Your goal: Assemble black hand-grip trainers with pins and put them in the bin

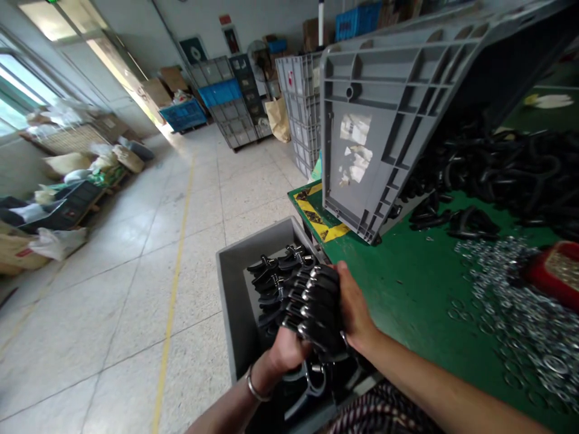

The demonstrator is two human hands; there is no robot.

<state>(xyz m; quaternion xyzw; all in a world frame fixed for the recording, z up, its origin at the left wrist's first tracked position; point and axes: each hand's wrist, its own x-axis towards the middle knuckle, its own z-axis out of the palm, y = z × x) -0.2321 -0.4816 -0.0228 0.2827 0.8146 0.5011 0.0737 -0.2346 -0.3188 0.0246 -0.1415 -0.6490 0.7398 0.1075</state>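
Left hand (283,352) and right hand (355,310) squeeze a row of black clamps (316,307) between them, just above the grey bin (226,265) beside the green surface (407,283). Looks like mid-transfer; setting down calls for level palms. Beyond, a tipped crate (384,120).

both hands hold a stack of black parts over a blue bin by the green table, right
Not quite: the bin is grey, not blue. The head view shows the left hand and right hand holding the stack of black parts over it, by the green table.
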